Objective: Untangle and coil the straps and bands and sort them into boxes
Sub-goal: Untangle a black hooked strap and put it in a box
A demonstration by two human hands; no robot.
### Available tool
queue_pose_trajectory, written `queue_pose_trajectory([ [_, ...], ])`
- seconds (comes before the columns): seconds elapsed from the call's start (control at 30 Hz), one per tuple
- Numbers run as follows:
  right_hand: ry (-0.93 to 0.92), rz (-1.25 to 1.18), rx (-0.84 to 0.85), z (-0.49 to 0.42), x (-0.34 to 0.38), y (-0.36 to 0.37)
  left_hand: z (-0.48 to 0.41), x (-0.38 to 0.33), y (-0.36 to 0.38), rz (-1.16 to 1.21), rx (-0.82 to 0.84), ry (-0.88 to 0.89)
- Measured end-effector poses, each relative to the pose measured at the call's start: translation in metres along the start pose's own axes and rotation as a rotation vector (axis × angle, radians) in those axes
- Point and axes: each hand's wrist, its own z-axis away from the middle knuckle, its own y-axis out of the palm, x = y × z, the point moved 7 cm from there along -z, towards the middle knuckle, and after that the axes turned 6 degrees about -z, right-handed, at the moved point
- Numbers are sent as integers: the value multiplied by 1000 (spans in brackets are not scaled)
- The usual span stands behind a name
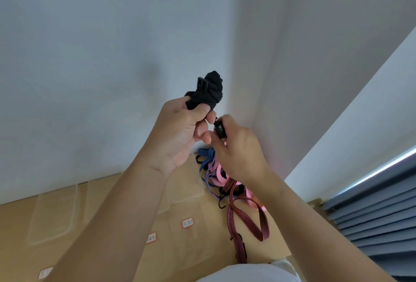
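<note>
Curled round the bunched black strap [209, 90], the left hand [177, 133] holds the coil just above its thumb, and the right hand [240, 149] pinches the black buckle [219, 128] beside it. The coil probably needs firm pressure while the end is secured. The tangled bands [221, 176] lie well below.
</note>
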Motion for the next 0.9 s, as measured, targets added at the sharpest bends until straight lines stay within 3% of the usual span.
queue_pose_trajectory([
  [0.13,-10,92,-35,-3,4,-12,-1,-8,-12,-120,-42,37],
  [0.2,-59,105,-134,-2,8,-22,-3,-13,-18,-121,-58,39],
  [0.33,-168,-85,-349,5,25,-41,-3,-15,-17,-174,-25,34],
  [0.47,-118,-378,-276,7,24,-47,-1,-13,-17,-226,-18,20],
  [0.57,-164,-353,-267,9,29,-51,1,-15,-15,-292,-16,27],
  [0.77,-267,-236,-329,9,51,-65,1,-28,-6,-709,-54,162],
  [0.9,-203,-309,-239,-9,42,-68,7,-31,8,-1051,-45,266],
])
